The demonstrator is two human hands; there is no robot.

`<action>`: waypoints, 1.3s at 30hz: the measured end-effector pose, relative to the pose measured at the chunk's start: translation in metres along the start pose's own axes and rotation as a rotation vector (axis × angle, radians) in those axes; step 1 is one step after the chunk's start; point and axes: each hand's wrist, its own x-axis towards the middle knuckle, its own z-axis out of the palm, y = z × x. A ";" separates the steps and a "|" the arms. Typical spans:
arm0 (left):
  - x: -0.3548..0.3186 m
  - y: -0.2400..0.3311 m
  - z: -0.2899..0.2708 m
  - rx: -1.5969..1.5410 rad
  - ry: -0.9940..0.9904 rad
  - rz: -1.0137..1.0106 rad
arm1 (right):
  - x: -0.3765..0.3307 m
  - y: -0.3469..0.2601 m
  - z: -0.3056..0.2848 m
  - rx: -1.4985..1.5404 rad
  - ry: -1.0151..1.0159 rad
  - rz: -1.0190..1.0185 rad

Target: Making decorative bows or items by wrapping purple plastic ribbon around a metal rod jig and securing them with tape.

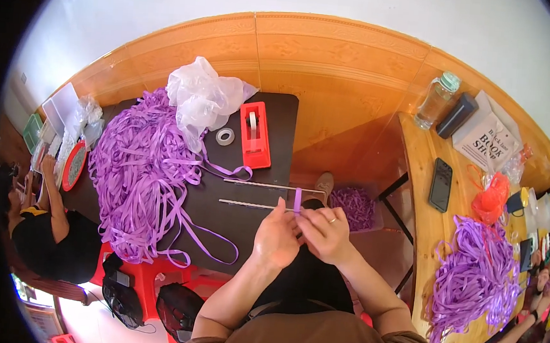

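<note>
A thin metal rod frame [261, 184] with two long parallel prongs lies level in front of me, over the edge of the dark table. A short band of purple ribbon [298, 199] is wrapped across both prongs near their right end. My left hand [277, 236] is closed at the nearer prong, its thumb raised along it and its other fingers partly hidden. My right hand [325, 235], with a ring on one finger, is closed beside it, fingertips pinched together at the ribbon's lower end. What exactly lies between those fingertips is hidden.
On the dark table [230, 222] lie a big heap of purple ribbon [141, 175], a white plastic bag [200, 96], a tape roll [225, 137] and a red tape dispenser [255, 136]. A bin of ribbon pieces [355, 209] stands below. The wooden table [416, 156] holds a phone [440, 185] and more ribbon [474, 281].
</note>
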 end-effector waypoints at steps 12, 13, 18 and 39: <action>0.001 -0.002 -0.001 -0.111 0.019 0.077 | 0.014 -0.003 0.015 -0.269 -0.126 -0.314; 0.000 -0.002 0.001 -0.120 0.037 0.080 | 0.015 -0.003 0.014 -0.267 -0.133 -0.314; 0.000 -0.002 0.005 -0.176 0.047 0.089 | 0.016 -0.006 0.015 -0.276 -0.151 -0.278; -0.005 -0.015 -0.012 -0.041 0.021 0.157 | 0.017 -0.001 0.021 -0.120 -0.165 -0.307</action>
